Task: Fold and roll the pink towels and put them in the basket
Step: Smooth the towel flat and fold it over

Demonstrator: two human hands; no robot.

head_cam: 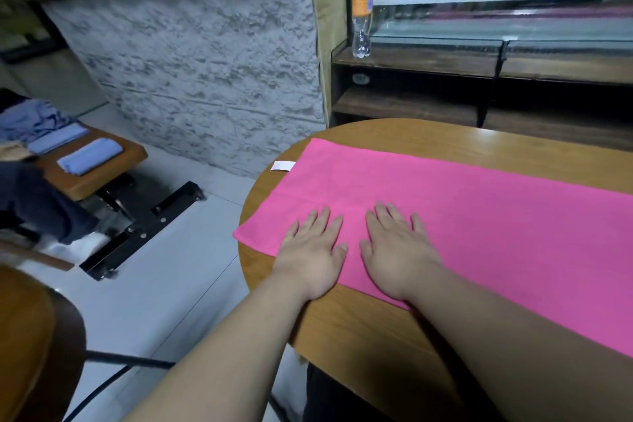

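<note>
Head view: saw pink towel (479, 216) spread flat across wooden tabletop (342, 325), white tag (282, 166) beside its far corner. Found left hand (311, 253) and right hand (397, 250) side by side, palms down, fingers straight, pressing the towel's end, gripping nothing. Judged as smoothing before rolling; next probably needed pinching that short edge and turning it over tightly. Saw no basket.

Bare table (462, 135) beyond the towel (479, 223); shelf (445, 62) blocks farther reach.
</note>
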